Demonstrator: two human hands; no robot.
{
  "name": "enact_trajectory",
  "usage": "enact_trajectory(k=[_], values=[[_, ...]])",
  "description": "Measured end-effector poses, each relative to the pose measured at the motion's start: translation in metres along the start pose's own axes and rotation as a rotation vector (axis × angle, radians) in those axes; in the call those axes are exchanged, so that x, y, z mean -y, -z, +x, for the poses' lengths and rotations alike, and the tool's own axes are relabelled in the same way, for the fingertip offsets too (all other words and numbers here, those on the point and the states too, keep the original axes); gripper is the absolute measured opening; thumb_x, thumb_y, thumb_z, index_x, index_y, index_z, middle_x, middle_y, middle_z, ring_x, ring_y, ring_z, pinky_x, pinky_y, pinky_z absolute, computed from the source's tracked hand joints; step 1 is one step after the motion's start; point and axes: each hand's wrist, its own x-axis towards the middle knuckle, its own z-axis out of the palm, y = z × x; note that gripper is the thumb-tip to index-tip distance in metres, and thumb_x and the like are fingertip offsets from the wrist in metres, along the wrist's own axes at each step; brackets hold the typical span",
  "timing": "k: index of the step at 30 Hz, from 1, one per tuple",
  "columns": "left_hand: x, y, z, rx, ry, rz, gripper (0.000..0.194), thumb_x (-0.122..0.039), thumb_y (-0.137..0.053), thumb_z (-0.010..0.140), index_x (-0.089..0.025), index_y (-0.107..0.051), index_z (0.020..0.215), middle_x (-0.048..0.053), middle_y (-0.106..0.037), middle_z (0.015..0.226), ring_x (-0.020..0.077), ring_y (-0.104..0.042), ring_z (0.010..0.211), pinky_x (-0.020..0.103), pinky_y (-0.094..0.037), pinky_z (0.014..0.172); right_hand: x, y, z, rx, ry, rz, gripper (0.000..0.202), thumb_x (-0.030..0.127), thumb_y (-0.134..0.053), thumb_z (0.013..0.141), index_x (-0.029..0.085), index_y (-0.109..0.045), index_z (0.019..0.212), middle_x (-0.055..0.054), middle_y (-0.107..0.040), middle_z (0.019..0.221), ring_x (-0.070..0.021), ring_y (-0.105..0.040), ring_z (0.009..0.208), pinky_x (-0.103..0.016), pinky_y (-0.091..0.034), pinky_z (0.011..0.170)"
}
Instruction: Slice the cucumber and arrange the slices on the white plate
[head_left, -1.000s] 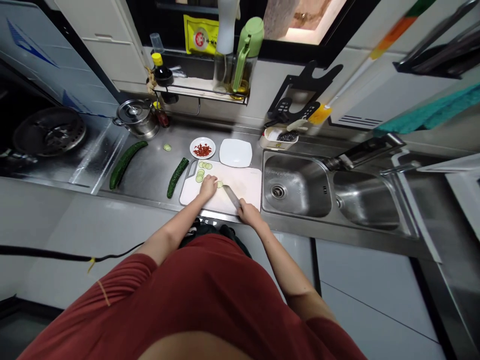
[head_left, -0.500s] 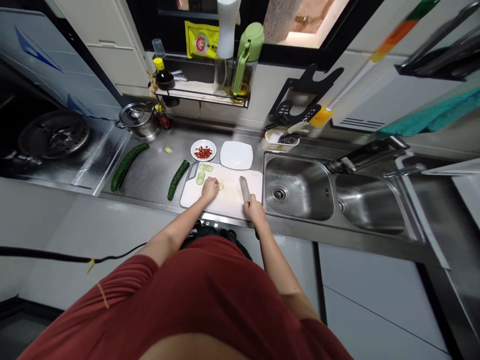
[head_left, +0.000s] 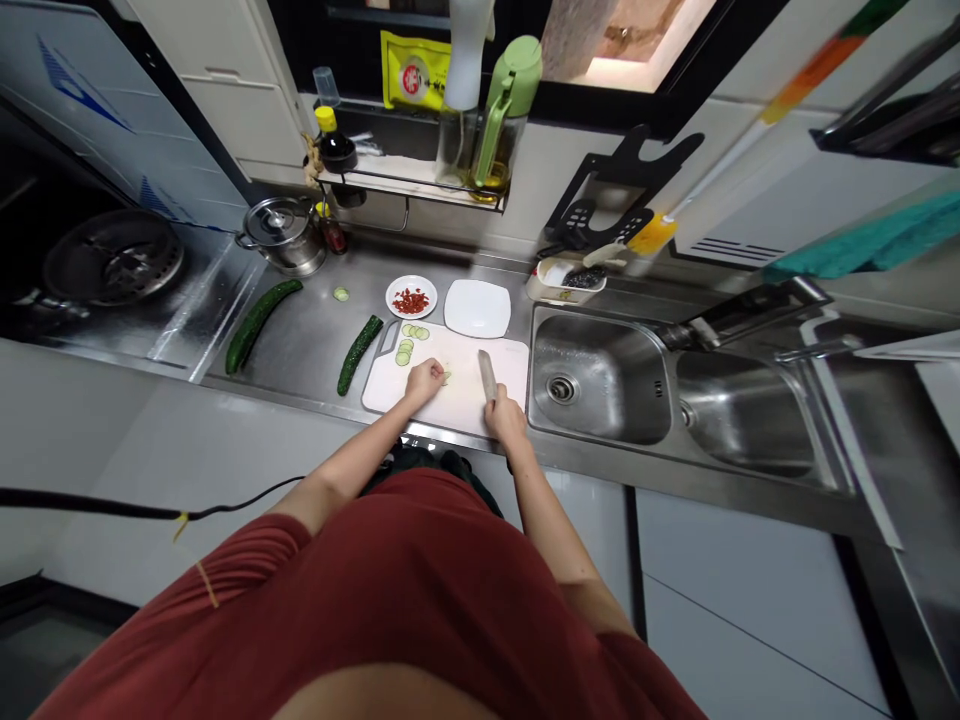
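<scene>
My right hand (head_left: 508,418) is wrapped round the handle of a kitchen knife (head_left: 487,375), its blade pointing away from me over the right part of the white cutting board (head_left: 394,398). On the board's middle my left hand (head_left: 425,380) has its fingers closed at a pale green cucumber slice (head_left: 447,378), which shows partly at the fingertips. More cucumber slices (head_left: 405,351) lie in small overlapping rows at the board's upper left. A cut length of cucumber (head_left: 358,355) rests just left of the board.
A longer cucumber (head_left: 259,325) and a cucumber end piece (head_left: 341,294) lie on the steel counter at left. Behind the board are a plate of red chopped pieces (head_left: 411,310) and a white square plate (head_left: 477,309). The sink (head_left: 600,375) adjoins at right; a lidded pot (head_left: 281,235) stands at back left.
My left hand has shifted slightly right, and the slice by its fingertips now looks tilted. The knife stays in my right hand, nearly still. The view has shifted slightly.
</scene>
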Motion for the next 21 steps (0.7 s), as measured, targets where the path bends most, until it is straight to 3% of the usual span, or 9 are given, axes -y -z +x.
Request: enact_trajectory(k=[4, 12, 21], values=[[0.014, 0.008, -0.004, -0.045, 0.035, -0.043, 0.008, -0.025, -0.066, 0.077, -0.020, -0.062, 0.082, 0.000, -0.067, 0.078, 0.0120, -0.061, 0.073, 0.022, -0.046, 0.069, 0.000, -0.002, 0.000, -0.023, 0.017, -0.006, 0.042, 0.025, -0.033, 0.097, 0.017, -0.035, 0.138, -0.014, -0.066, 0.100, -0.0235, -0.064, 0.090, -0.029, -0.042, 0.073], [0.046, 0.039, 0.005, -0.243, 0.097, 0.032, 0.014, -0.020, -0.058, 0.078, -0.020, -0.062, 0.091, 0.001, -0.067, 0.082, 0.0117, -0.060, 0.074, 0.021, -0.046, 0.073, -0.003, -0.010, 0.005, -0.034, 0.037, -0.003, 0.041, 0.026, -0.033, 0.096, 0.018, -0.037, 0.136, -0.012, -0.067, 0.097, -0.0227, -0.064, 0.088, -0.029, -0.042, 0.072], [0.054, 0.054, 0.010, -0.306, 0.127, 0.112, 0.022, -0.017, -0.053, 0.079, -0.018, -0.063, 0.099, 0.002, -0.068, 0.084, 0.0127, -0.060, 0.075, 0.021, -0.045, 0.073, -0.003, -0.014, 0.007, -0.055, 0.039, -0.013, 0.039, 0.026, -0.033, 0.095, 0.018, -0.041, 0.132, -0.012, -0.067, 0.095, -0.0226, -0.063, 0.084, -0.029, -0.041, 0.069]])
